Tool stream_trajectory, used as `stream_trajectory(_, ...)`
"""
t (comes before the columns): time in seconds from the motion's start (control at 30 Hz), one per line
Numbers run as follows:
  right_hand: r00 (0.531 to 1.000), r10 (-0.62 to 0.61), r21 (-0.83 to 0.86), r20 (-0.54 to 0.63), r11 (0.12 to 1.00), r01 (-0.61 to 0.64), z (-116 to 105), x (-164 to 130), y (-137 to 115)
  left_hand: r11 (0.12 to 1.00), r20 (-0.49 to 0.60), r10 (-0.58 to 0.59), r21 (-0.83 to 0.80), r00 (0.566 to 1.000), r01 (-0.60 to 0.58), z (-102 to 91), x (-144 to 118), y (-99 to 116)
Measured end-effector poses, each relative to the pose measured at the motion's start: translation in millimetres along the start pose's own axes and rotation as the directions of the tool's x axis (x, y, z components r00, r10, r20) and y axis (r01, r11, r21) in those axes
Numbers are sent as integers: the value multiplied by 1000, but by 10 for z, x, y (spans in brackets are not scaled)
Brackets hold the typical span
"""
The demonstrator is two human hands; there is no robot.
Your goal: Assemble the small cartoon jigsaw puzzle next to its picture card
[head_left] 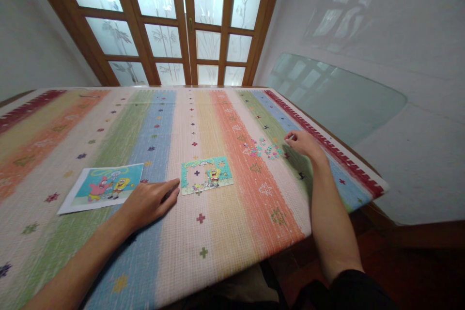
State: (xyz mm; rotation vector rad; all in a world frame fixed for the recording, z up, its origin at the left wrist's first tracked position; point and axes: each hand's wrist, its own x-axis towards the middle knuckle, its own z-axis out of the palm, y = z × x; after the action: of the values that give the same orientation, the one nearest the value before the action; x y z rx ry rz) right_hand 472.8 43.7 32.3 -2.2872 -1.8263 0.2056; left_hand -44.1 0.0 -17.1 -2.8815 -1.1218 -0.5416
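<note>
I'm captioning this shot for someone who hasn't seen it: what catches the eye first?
A half-built cartoon jigsaw puzzle lies mid-table on the striped cloth, its middle unfilled. The left hand rests flat between it and a reference picture. The right hand reaches the loose pieces near the table's right edge.

Head view, downward over table (225, 232)

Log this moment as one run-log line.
left hand: flat on tablecloth beside partial puzzle | right hand: at loose pieces | reference picture: left
</note>
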Motion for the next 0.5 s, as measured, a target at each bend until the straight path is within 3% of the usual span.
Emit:
stream_trajectory(0.13,986,141,10,89,990,-142,38,-29,28,1000,-5,8,9,1000,-8,-5,1,3)
stream_trajectory(0.27,963,206,8,174,978,-210,80,-56,10,1000,-9,20,2,1000,-20,11,-7,-11)
stream_trajectory(0.5,982,104,-12,158,995,-104,74,-35,-100,999,4,27,45,1000,-27,19,-11,-14)
